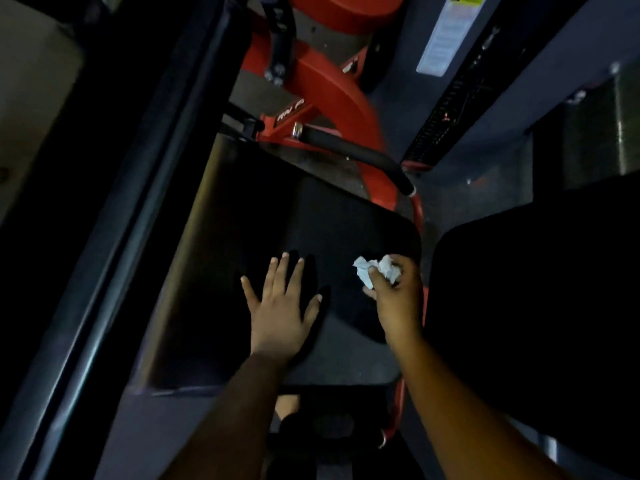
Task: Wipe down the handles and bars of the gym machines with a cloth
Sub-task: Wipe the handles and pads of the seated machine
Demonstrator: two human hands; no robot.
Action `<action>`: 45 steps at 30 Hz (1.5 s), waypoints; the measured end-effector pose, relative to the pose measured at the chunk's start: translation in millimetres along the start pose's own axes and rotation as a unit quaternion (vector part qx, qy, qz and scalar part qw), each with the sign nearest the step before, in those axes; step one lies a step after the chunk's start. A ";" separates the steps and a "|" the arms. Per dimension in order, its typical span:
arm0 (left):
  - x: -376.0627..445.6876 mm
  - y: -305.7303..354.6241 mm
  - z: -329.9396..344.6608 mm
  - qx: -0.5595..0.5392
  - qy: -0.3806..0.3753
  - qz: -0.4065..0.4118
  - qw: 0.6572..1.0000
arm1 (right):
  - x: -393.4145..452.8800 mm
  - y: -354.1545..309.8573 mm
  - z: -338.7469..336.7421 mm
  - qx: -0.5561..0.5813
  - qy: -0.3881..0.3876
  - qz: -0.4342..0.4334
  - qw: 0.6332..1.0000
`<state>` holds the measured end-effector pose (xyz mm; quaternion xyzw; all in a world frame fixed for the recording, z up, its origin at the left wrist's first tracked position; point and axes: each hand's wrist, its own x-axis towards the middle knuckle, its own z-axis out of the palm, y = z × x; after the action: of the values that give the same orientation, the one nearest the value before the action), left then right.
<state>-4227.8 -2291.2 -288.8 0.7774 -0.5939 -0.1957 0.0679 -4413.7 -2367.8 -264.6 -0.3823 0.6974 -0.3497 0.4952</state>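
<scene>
My right hand [394, 292] grips a crumpled white cloth [375, 270] against the right edge of a black padded seat [277, 216]. My left hand [282, 306] lies flat on the same pad with its fingers spread. Beyond the pad a black foam-covered handle bar [360, 154] with a chrome end runs off the red machine frame [332, 88]. A thin red tube [418, 213] curves down past the pad's right side.
A dark upright frame post [114, 216] stands close on the left. A weight stack column [460, 84] with a white warning label [446, 32] rises at the upper right. Another black pad [540, 306] fills the right side. The floor is grey.
</scene>
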 end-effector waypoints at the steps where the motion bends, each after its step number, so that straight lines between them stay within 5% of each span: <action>1: 19.0 1.3 -3.6 0.006 0.008 -0.001 1.000 | 16.4 -9.6 6.1 -0.040 0.014 -0.030 0.999; 9: 157.6 -4.9 -35.5 0.082 0.072 0.005 0.994 | 117.3 -77.3 47.9 -0.131 0.003 -0.100 0.986; 15: 198.4 -25.9 -22.2 0.158 0.061 0.015 0.986 | 179.9 -104.6 87.4 -0.145 0.048 -0.234 0.960; 20: 195.5 -27.8 -15.5 0.190 0.067 0.023 0.979 | 227.9 -122.3 124.6 -0.329 0.041 -0.367 0.869; 24: 196.3 -27.5 -16.8 0.198 0.065 0.021 0.978 | 227.0 -113.2 166.2 -0.354 -0.120 -0.418 0.828; 29: 197.3 -27.6 -15.4 0.210 0.065 0.022 0.975 | 244.1 -79.8 141.7 -0.430 -0.139 -0.488 0.746; 31: 198.2 -27.9 -13.2 0.207 0.076 0.030 0.975 | 254.8 -70.6 116.8 -0.438 -0.137 -0.471 0.753; 36: 196.4 -29.1 -10.5 0.219 0.080 0.031 0.972 | 248.5 -79.8 119.2 -0.320 -0.062 -0.405 0.854; 40: 197.8 -29.3 -10.3 0.220 0.065 0.027 0.973 | 241.0 -103.5 177.3 -0.384 -0.141 -0.420 0.810; 45: 197.5 -28.4 -11.8 0.219 0.062 0.022 0.973 | 257.6 -95.3 158.6 -0.468 -0.101 -0.395 0.784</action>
<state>-4154.7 -2472.2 -331.8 0.7709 -0.6337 -0.0106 -0.0635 -4299.9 -2655.8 -333.1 -0.8419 0.5100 -0.1049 0.1416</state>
